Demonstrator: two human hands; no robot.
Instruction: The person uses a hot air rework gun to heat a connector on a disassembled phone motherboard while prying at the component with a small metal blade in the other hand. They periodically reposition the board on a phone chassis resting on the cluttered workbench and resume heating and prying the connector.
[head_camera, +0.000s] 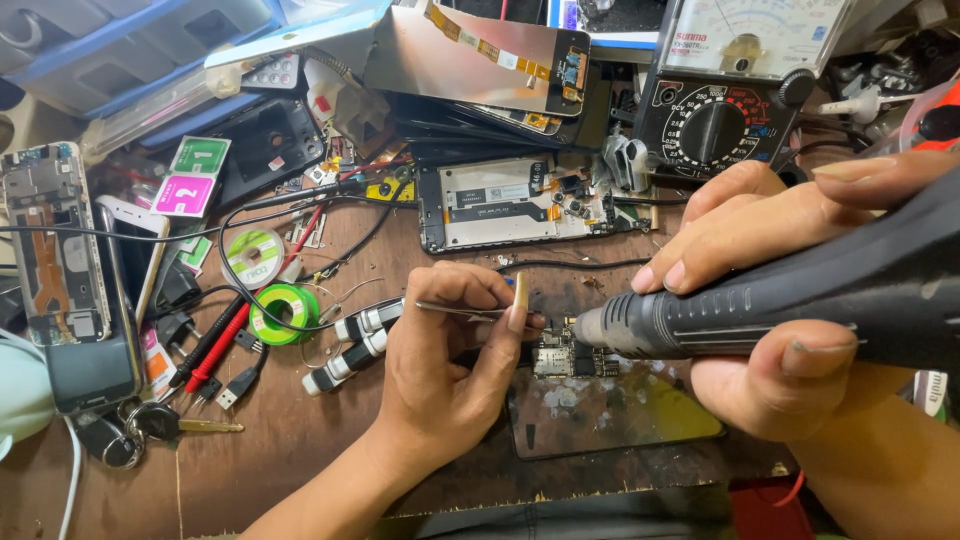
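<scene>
Circuit board (565, 358), frame centre, on worktop (300, 440): left hand (450, 365) fingers pinch tweezers (465, 311); right hand (770, 300) grips black rotary tool (800, 300).

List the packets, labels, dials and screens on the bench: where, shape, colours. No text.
Green packet: upper left, small square, white numeral.
Pink packet: just below the green one, same shape.
Multimeter: top right, black body, pale needle scale above a round dial with coloured markings.
Display panel: top centre, face down, grey back, orange flex strip.
Glass screen: beneath the circuit board, dark rectangle, smudged.
</scene>
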